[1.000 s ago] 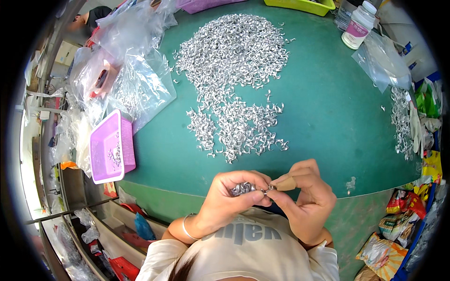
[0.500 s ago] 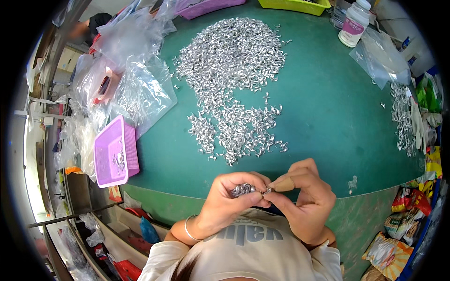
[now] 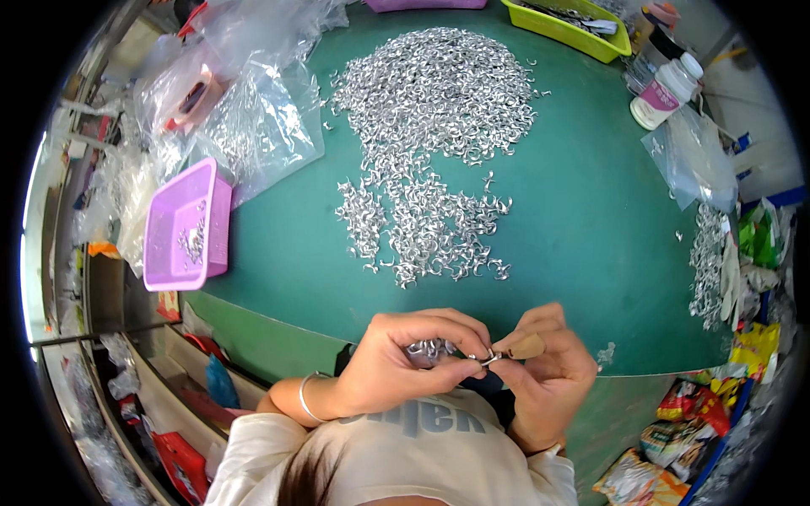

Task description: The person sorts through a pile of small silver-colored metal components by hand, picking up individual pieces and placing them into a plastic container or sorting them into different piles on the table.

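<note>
Several small, curved silver metal pieces (image 3: 429, 349) lie in the curl of my left hand (image 3: 384, 363), whose thumb and forefinger are pressed together. At those fingertips my right hand (image 3: 553, 375) pinches a small metal piece (image 3: 489, 358), so the two hands meet in front of my chest. A tan wrap (image 3: 525, 347) covers one finger of my right hand. Beyond my hands, a large heap of the same curved pieces (image 3: 434, 93) spreads over the green table (image 3: 582, 211), with a looser cluster (image 3: 430, 232) on its near side. The exact shape of the pinched piece is partly hidden by fingers.
On the left are a purple basket (image 3: 221, 232) with some metal pieces and clear plastic bags (image 3: 274, 126). A yellow-green tray (image 3: 582, 38), a white bottle (image 3: 668, 93) and a strip of metal pieces (image 3: 707, 266) line the far and right edges.
The view has shifted, so the table's things sit differently in the picture. Both hands stay together at my chest, and the pinched piece now shows more between the fingertips.
</note>
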The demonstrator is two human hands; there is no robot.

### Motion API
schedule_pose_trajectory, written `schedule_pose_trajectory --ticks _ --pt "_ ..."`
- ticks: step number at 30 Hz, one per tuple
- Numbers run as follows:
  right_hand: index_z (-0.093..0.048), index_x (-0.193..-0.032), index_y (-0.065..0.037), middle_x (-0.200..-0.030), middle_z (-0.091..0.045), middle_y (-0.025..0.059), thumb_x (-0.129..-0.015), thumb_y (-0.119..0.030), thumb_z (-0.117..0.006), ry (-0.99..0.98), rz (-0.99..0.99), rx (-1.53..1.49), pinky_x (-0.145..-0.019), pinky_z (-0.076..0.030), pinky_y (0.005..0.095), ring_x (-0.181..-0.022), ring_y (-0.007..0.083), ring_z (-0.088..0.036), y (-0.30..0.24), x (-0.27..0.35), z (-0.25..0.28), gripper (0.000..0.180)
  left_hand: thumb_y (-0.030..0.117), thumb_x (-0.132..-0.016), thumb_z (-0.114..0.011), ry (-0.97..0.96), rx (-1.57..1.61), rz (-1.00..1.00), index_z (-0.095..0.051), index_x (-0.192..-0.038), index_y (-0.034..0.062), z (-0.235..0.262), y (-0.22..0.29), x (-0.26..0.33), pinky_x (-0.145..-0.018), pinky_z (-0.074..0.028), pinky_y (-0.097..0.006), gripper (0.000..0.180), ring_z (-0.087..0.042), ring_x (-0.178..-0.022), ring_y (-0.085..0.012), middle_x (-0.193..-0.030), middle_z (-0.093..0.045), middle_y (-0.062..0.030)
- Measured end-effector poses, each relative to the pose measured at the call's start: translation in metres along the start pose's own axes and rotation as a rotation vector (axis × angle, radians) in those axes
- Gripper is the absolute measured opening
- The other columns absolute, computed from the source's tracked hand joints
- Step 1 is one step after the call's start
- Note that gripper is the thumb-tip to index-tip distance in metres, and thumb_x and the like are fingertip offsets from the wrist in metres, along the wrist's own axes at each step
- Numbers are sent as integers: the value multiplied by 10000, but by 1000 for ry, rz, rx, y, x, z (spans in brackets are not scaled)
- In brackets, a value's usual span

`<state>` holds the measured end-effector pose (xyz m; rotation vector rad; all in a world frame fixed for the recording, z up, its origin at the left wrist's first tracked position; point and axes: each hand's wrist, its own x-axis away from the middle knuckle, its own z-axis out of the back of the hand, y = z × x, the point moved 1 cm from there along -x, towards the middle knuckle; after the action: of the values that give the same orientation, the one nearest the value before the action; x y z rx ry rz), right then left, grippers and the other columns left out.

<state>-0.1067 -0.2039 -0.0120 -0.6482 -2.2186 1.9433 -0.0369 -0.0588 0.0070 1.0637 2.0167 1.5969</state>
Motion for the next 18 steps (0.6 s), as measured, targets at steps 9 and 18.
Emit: schedule_pose_trajectory --ticks 9,18 --pt "-543 -712 -7 -707 -616 74 -544 94 -694 79 -6 -9 -618 -399 293 -733 200 -471 0 8 2 247 -62 -715 -620 -3 123 43 -617 -834 -25 -6 -5 0 -666 -470 -217 125 -569 -802 -127 -901 -591 -109" --pt "-498 -650 -27 -653 -590 87 -503 33 -725 164 66 -9 -566 -378 278 -676 206 -463 7 10 -1 276 -22 -728 -630 -20 103 28 -615 -859 -4 -4 -12 2 -619 -453 -185 133 -544 -786 -79 -905 -596 -64"
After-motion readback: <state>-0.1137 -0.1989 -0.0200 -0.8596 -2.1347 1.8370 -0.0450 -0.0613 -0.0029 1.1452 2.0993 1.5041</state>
